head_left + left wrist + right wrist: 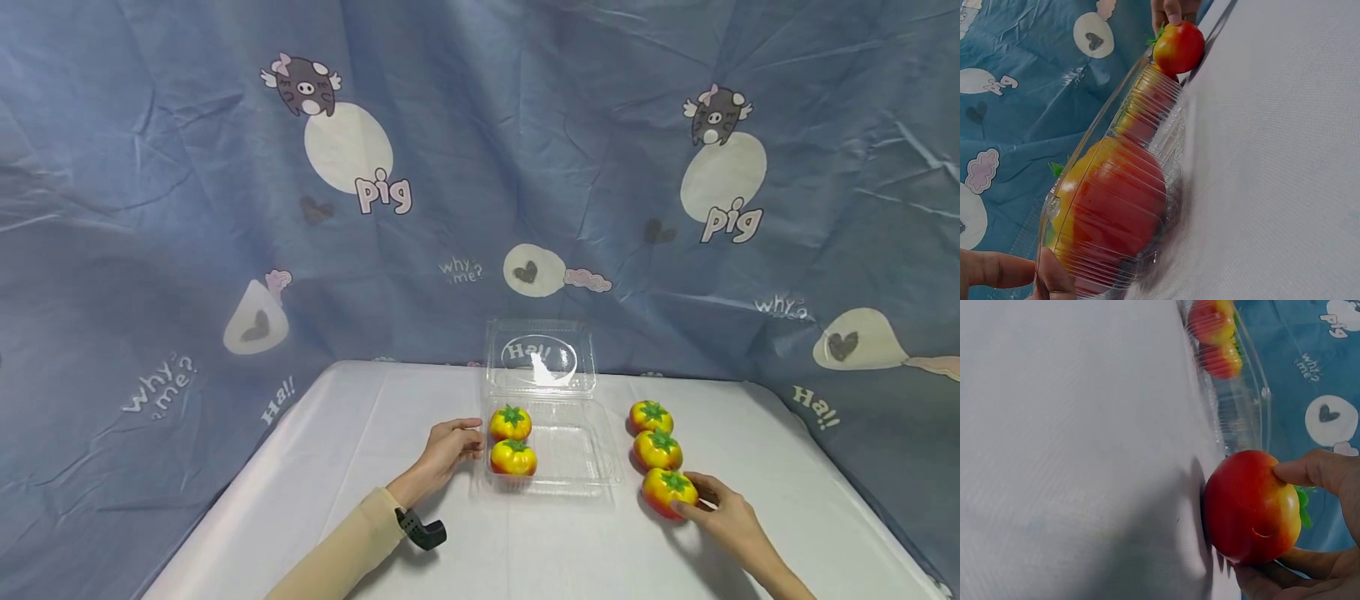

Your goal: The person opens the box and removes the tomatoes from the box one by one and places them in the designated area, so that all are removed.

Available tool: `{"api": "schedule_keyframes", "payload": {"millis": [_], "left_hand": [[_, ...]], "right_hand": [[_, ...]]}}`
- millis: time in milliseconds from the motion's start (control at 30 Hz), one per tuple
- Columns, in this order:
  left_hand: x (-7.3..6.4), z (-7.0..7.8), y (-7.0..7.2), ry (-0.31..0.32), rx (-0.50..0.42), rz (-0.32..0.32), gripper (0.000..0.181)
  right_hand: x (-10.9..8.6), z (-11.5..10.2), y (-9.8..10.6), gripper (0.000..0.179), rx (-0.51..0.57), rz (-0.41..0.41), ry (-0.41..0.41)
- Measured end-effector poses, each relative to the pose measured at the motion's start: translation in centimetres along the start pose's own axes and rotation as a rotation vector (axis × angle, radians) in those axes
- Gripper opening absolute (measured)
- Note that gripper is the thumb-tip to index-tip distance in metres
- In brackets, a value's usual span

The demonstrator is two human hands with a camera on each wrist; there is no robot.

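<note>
A clear plastic clamshell box (555,482) lies with its lid (542,367) raised at the back. Inside, along its left side, sit two red-yellow toy tomatoes with green leaves, a back one (510,423) and a front one (513,458). My left hand (448,450) pinches the box's left rim, thumb and finger on either side of it in the left wrist view. My right hand (723,510) grips the nearest toy tomato (1250,509) of a row to the right, thumb on one side and fingers on the other. Behind it stand a middle tomato (657,451) and a far tomato (651,417).
A white cloth (555,550) covers the table. Behind it hangs a blue curtain (465,150) printed with pigs and words, close behind the raised lid. A dark band (422,529) is on my left wrist, over a beige sleeve (345,546).
</note>
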State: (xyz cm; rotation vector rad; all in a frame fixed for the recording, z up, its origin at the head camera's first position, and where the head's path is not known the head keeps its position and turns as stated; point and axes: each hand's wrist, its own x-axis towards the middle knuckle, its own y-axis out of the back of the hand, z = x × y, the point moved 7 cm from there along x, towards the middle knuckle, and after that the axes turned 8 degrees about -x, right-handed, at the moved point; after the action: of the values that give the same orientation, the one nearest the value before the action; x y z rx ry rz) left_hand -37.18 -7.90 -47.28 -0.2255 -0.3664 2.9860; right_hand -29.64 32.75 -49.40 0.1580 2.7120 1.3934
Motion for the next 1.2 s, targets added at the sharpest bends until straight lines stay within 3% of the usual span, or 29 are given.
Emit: {"api": "schedule_keyframes", "payload": {"millis": [1200], "left_hand": [[-0.07, -0.08, 0.1, -0.017, -0.003, 0.002, 0.044]], "right_hand": [[0.29, 0.4, -0.2, 0.084, -0.021, -0.054, -0.037]]}}
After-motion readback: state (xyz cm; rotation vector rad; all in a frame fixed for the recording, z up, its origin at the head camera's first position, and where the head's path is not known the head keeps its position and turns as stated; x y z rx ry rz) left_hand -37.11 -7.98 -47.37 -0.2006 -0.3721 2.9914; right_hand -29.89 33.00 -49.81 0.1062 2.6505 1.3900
